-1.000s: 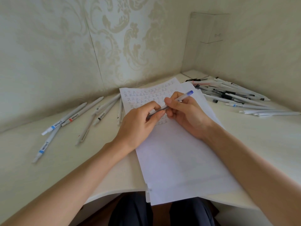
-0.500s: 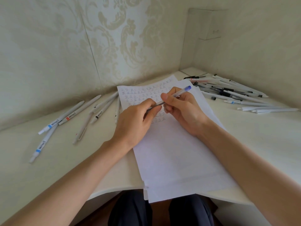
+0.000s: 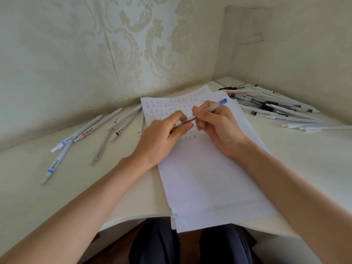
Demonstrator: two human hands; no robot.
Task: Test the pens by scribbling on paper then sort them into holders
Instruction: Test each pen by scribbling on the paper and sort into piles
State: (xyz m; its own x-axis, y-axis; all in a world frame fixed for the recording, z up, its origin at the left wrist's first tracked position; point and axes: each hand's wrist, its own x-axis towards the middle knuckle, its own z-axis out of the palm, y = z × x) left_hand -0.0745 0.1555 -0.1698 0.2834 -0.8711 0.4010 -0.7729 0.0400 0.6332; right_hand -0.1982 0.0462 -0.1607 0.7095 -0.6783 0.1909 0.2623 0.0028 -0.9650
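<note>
A clear pen with a blue end (image 3: 209, 109) lies slanted between both hands above the white paper (image 3: 207, 180). My right hand (image 3: 215, 126) grips its upper barrel with thumb and fingers. My left hand (image 3: 162, 138) pinches the pen's lower end between thumb and forefinger; the tip is hidden there. The top of the paper carries rows of small written marks (image 3: 167, 106). No holder is in view.
Several white pens (image 3: 99, 130) lie loose on the desk at the left. A bigger pile of pens (image 3: 272, 105) sits at the right by the wall corner. The desk's front edge (image 3: 133, 218) curves inward above my knees.
Both hands stay on the pen with barely any shift. My left thumb and forefinger have slid slightly along its lower end.
</note>
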